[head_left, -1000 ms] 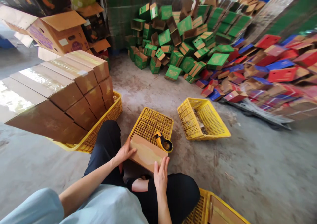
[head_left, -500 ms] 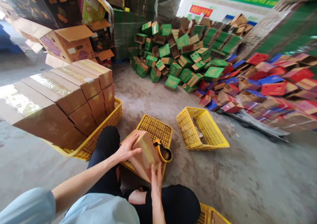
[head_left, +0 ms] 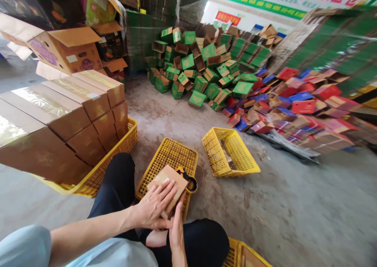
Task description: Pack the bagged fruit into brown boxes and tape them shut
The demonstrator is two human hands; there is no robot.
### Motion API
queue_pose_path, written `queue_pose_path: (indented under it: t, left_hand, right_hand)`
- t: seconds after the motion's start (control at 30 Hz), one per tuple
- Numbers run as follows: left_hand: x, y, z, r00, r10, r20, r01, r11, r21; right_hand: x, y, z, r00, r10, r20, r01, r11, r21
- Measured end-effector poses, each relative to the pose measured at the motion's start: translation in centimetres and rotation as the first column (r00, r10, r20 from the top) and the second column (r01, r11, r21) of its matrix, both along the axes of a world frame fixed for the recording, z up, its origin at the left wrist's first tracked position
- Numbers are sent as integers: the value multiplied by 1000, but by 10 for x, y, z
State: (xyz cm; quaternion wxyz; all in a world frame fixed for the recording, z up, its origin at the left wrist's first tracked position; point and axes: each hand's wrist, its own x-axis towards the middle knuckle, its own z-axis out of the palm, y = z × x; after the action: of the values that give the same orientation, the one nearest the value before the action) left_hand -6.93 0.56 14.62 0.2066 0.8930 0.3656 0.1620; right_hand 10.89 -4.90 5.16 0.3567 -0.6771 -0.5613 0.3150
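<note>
Askew, the plain brown box (head_left: 174,174) lies under a flattened left hand (head_left: 153,205), a straight-fingered right hand (head_left: 177,228) alongside.

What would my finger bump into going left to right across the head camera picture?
Stacked brown boxes → small brown box → yellow-and-black tape dispenser → open yellow basket → big green stack.

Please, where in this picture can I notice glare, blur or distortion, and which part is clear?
Head view, left: glare whitens the shiny tape on the stacked cartons; head view, right: the red and blue boxes look smeared and stretched towards the edge; head view, lower middle: the left hand, right hand and the carton they touch look fairly clear.
</note>
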Motion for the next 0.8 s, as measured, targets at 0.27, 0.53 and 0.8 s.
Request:
queue_pose_path:
  t: [0.27, 0.53, 0.8]
  left_hand:
    - [1, 5, 4, 994, -108, 17, 108, 994, 0]
    - [-23, 12, -5, 998, -1, 65, 2, 1000, -10]
    - [0, 4, -35, 985, 90, 147, -97, 995, 40]
  right_hand:
    - [8, 12, 64, 973, -45, -226, 32, 998, -57]
    - [29, 11, 59, 993, -92, 72, 89, 995, 51]
    - [31, 1, 63, 876, -88, 475, 9, 986, 165]
